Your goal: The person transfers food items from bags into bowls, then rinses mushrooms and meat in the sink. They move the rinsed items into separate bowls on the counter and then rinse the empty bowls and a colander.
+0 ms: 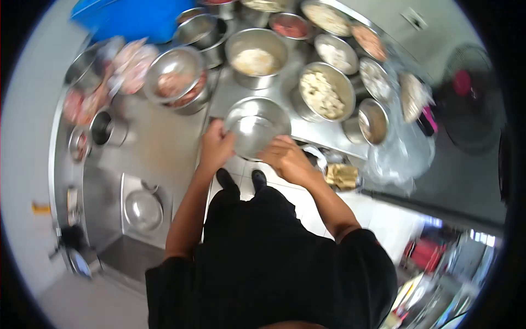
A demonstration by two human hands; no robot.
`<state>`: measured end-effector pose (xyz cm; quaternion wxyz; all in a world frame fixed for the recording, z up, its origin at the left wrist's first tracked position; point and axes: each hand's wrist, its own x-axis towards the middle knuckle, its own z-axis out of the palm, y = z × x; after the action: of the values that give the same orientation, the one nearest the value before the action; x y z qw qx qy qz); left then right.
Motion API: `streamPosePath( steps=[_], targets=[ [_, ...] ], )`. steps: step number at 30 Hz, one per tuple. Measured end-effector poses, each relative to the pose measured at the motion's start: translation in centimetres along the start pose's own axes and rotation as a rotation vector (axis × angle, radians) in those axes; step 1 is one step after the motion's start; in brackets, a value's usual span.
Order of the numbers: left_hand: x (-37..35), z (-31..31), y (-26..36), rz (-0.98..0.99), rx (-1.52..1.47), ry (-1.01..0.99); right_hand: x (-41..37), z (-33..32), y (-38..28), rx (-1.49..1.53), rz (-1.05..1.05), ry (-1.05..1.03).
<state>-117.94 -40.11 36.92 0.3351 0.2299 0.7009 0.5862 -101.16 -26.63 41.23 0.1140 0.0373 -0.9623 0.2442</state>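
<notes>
Holding an empty steel bowl [256, 127] between both hands, the person stands at the near edge of a steel counter [164, 142], black shoes and pale floor tiles showing just below the bowl. The left hand [216, 147] closes on the bowl's left rim, fingers curled over the edge. The right hand [286, 159] grips the lower right rim with its back to the camera, so the fingertips are hidden, but the hand plainly clasps the bowl. The bowl tilts slightly toward the person and sits at the counter's front edge; whether it rests on the steel or is lifted just clear of it, I cannot tell.

Behind it the counter is crowded with metal vessels – a deep pot of whitish contents [256, 57] straight beyond, a wide bowl of pale chunks [323, 93] to the right, and a bowl of pinkish meat [178, 82] to the left. A blue tub [131, 19] stands at the far left corner. Near the left hand's side, a small steel cup [104, 129] stands alone, and lower left a sink [129, 249] holds a round lid or bowl. Right of the right hand, a tray of tan pieces [341, 175] sits beside crumpled clear plastic bags [397, 159], with a dark floor fan [471, 98] well apart beyond them
</notes>
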Motion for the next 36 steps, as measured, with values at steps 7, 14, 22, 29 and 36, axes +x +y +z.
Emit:
streamPosePath(
  steps=[7, 14, 22, 29, 36],
  targets=[
    [-2.5, 1.4, 1.2, -0.106, -0.068, 0.065, -8.2, -8.7, 11.0, -0.351, 0.515, 0.66],
    [-6.5, 2.2, 1.8, -0.007, -0.184, 0.193, -6.2, -10.6, 21.2, -0.48, 0.729, 0.065],
    [-8.9, 4.1, 2.3, -0.135, -0.181, 0.243, -6.0, -8.6, 22.7, 0.468, 0.876, 0.509],
    [-5.1, 4.4, 0.4, -0.088, -0.353, 0.118, -8.6, -15.4, 10.7, 0.732, 0.652, 0.913],
    [-0.2, 8.6, -1.3, -0.065, -0.266, -0.03, -9.3, -18.1, 2.3, 0.531, 0.595, 0.837]
  ],
)
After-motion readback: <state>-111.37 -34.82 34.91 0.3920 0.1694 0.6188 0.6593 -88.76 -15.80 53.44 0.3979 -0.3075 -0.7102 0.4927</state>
